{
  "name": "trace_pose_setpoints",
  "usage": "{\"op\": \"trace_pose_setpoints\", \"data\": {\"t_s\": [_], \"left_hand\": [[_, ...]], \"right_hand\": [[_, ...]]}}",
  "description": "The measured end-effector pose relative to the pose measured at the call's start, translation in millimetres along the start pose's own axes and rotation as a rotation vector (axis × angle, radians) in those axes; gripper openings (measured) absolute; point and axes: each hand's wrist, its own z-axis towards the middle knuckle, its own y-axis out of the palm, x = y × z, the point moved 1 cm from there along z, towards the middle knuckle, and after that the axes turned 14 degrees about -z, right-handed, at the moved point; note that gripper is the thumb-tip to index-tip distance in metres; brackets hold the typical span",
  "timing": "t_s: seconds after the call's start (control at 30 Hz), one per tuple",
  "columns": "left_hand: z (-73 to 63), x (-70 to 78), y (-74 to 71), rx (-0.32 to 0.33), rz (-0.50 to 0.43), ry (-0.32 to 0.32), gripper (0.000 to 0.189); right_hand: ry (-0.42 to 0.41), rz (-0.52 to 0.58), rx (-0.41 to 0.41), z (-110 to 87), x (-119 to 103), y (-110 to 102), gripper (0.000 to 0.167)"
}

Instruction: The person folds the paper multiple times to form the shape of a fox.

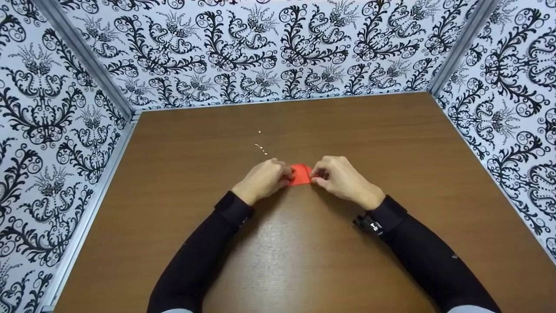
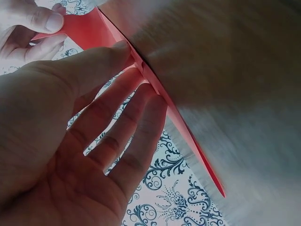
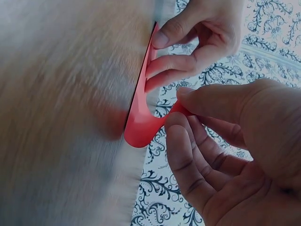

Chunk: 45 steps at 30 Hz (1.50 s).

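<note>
At the right end of the red paper (image 1: 299, 175), the right hand (image 1: 345, 180) pinches a lifted edge; at its left, the left hand (image 1: 264, 179) touches it with extended fingers.

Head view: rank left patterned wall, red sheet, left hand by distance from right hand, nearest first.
1. Red sheet: pinched by the right hand.
2. Left hand: at the sheet's left side.
3. Left patterned wall: far left of the view.
</note>
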Motion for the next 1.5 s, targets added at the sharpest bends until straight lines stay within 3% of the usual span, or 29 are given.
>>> {"op": "trace_pose_setpoints", "data": {"t_s": [0.87,1.23,1.5], "left_hand": [[-3.2,0.7,1.6,-0.016,0.003,-0.017,0.005],[5.5,2.2,1.0,-0.013,0.001,-0.018,0.006],[-0.1,-0.1,1.9,-0.010,0.006,-0.025,0.005]], "right_hand": [[-0.105,-0.037,-0.056,-7.6,-15.4,12.7,0.005],[-0.104,-0.030,-0.073,-6.0,-13.3,11.0,0.006],[-0.167,-0.069,-0.059,-7.4,-18.2,15.8,0.007]]}}
